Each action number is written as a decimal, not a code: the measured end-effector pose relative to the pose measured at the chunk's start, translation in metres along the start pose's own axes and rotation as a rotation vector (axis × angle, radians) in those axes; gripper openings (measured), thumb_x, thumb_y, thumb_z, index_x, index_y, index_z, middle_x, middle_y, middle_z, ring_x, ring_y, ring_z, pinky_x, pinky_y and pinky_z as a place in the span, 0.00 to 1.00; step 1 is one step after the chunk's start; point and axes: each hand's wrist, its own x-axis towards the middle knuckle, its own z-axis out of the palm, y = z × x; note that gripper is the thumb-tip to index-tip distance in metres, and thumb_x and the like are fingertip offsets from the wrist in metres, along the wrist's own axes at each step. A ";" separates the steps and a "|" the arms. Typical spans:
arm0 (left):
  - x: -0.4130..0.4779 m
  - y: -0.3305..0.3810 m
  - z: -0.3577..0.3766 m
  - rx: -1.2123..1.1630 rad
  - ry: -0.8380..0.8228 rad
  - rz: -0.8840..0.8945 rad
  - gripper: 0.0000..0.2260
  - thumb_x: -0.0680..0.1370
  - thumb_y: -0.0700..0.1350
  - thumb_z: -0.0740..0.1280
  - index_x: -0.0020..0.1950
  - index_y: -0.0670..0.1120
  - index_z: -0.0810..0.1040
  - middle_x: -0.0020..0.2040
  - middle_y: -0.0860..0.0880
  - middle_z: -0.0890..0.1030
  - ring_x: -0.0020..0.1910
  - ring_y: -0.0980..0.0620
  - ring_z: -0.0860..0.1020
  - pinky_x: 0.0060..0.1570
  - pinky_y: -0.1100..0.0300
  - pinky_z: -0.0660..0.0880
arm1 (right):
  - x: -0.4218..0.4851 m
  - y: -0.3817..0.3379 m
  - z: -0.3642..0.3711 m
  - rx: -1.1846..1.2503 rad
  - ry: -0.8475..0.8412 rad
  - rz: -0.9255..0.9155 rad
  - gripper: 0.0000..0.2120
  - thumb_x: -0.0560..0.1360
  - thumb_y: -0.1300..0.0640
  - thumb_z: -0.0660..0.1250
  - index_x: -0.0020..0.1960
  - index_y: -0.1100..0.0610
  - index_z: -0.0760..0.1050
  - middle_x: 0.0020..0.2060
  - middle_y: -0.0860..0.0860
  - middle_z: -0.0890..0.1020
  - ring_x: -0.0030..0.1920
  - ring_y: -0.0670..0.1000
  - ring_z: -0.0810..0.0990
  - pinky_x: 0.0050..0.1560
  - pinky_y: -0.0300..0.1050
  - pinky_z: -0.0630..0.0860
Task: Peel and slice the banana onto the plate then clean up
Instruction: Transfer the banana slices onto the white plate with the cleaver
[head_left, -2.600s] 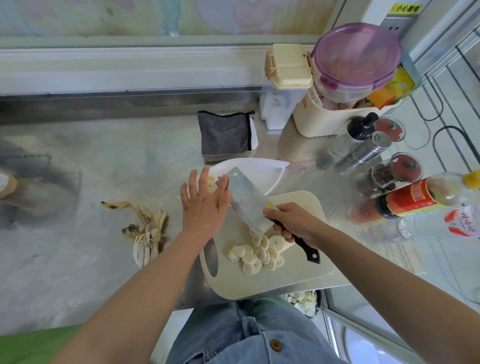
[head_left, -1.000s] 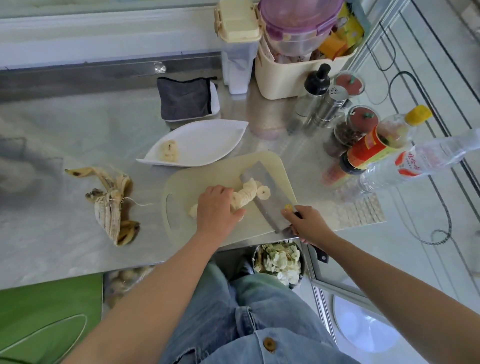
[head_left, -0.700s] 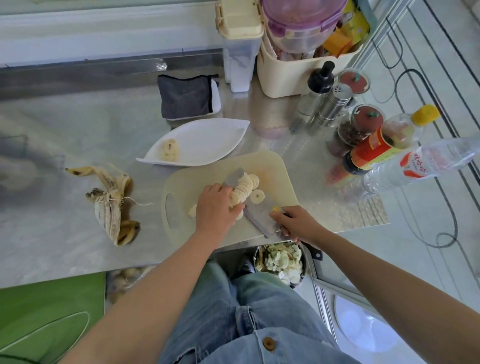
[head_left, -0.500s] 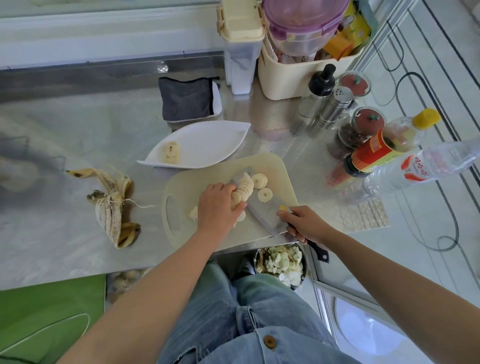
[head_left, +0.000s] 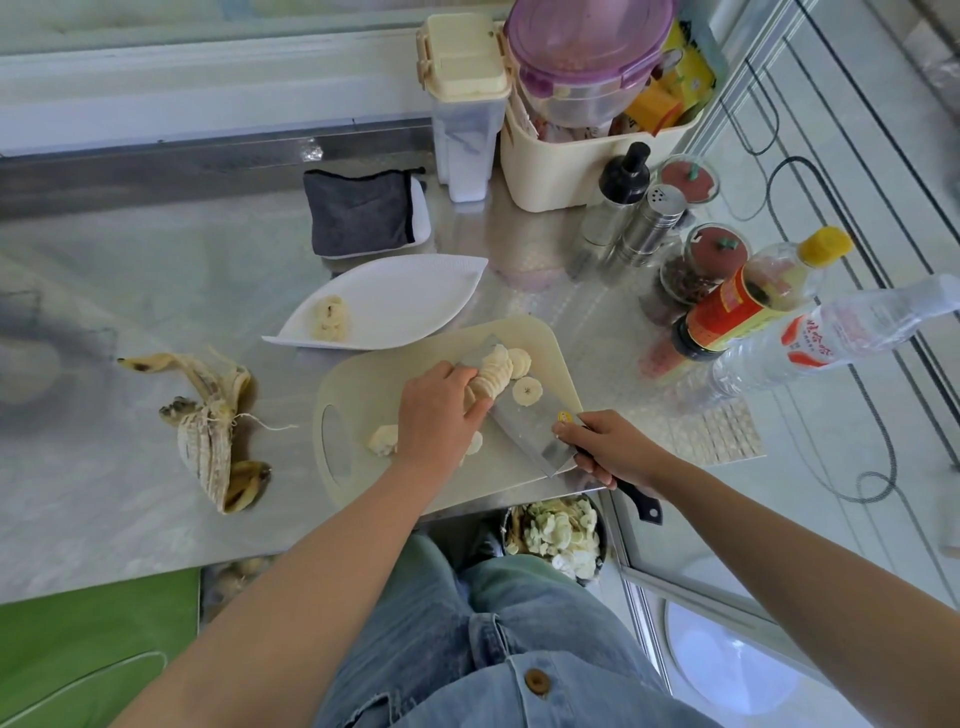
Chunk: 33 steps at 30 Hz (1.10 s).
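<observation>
Several banana slices lie in a row on the flat blade of your cleaver, over the cutting board; your left hand curls its fingers round them while your right hand wraps the black handle. A few more sit on the white plate just beyond the board (the peel lies well off to the left).

the person wears light blue, washed denim over the lap, with stitched seams and a folded edge running across it. a round brown button sits on the denim, low in the view. both forearms are bare down to the left hand and right hand.
</observation>
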 end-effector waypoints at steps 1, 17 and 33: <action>0.001 0.001 -0.001 -0.015 0.003 0.001 0.12 0.73 0.48 0.72 0.54 0.44 0.79 0.43 0.47 0.78 0.41 0.47 0.75 0.42 0.53 0.71 | -0.001 -0.003 0.000 0.003 0.006 -0.004 0.14 0.79 0.52 0.62 0.40 0.61 0.70 0.24 0.51 0.72 0.20 0.47 0.65 0.21 0.38 0.64; 0.024 -0.036 -0.054 -0.124 0.117 -0.106 0.15 0.76 0.46 0.69 0.62 0.44 0.76 0.52 0.47 0.76 0.49 0.50 0.75 0.50 0.57 0.73 | 0.031 -0.079 0.021 -0.093 -0.049 -0.092 0.16 0.80 0.51 0.61 0.37 0.59 0.68 0.26 0.53 0.72 0.21 0.48 0.65 0.23 0.39 0.64; 0.077 -0.113 -0.078 0.089 0.054 -0.132 0.19 0.76 0.47 0.69 0.65 0.45 0.74 0.61 0.46 0.74 0.58 0.46 0.73 0.53 0.56 0.72 | 0.087 -0.134 0.059 -0.194 0.029 -0.069 0.17 0.79 0.48 0.61 0.36 0.57 0.69 0.25 0.51 0.73 0.21 0.47 0.68 0.25 0.40 0.66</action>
